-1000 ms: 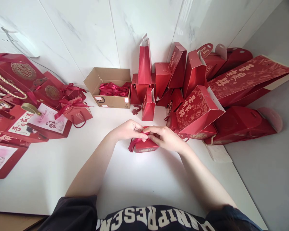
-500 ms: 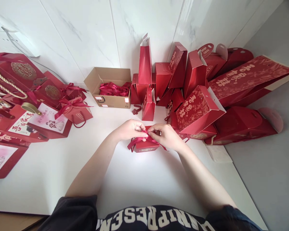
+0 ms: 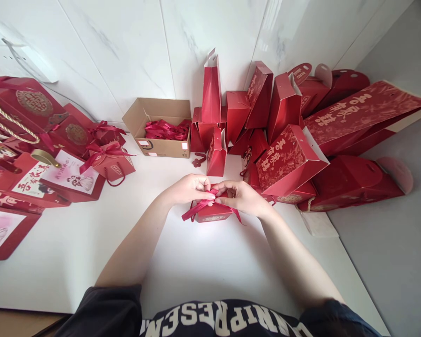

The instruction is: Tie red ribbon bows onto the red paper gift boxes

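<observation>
A small red gift box [image 3: 214,214] stands on the white table in front of me, with a dark red ribbon [image 3: 195,210] crossed over its top. My left hand [image 3: 192,189] pinches the ribbon at the top of the box from the left. From the right, my right hand [image 3: 240,196] closes thumb and finger on the same ribbon, close to the left fingertips. One ribbon end hangs out to the left and another to the right. A thin cord handle shows at the box's left side. The fingers partly hide where the ribbon crosses.
Behind stands an open cardboard box [image 3: 166,149] with a heap of red ribbons [image 3: 166,129]. Several red boxes [image 3: 287,159] crowd the right side. Finished-looking gift boxes fill the left, among them a ribboned one [image 3: 114,166]. A red flower-shaped tag [image 3: 198,160] lies near the cardboard box.
The ribbon's left end has shifted slightly outward and its right end hangs differently. My right fingers have moved a little over the ribbon; the box stays in place.
</observation>
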The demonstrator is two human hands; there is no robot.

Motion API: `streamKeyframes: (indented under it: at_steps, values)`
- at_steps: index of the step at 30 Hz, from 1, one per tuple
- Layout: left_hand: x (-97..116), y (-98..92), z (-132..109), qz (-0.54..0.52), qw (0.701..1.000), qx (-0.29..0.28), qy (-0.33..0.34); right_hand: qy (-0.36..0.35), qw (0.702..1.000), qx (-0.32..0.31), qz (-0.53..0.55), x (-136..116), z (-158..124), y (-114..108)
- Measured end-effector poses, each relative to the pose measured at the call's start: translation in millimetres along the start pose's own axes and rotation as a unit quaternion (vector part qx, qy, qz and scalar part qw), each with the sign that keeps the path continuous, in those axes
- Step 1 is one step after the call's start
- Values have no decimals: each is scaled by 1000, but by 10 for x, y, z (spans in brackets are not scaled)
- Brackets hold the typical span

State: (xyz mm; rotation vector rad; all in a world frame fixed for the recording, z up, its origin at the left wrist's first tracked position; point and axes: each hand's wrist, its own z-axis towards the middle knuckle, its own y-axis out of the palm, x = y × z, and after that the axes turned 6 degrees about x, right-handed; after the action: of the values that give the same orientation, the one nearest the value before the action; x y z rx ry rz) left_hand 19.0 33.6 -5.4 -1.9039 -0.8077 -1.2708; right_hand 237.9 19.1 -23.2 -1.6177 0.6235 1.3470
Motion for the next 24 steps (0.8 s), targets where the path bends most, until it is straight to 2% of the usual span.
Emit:
streamKeyframes:
  at_steps: [9, 13, 20, 24]
  values:
    - [1, -27, -1, -6, 1000, -27, 12, -7, 1000, 18, 19, 77, 33, 15]
    - [11, -18, -1, -18, 1000, -22, 2, -32, 997, 60, -30, 61, 39, 24]
    - [14, -36, -1, -33, 999, -29, 8, -67, 996, 59, -20, 47, 31, 17]
    - [44, -39, -12, -31, 999, -27, -4, -107, 991, 67, -49, 23, 7, 24]
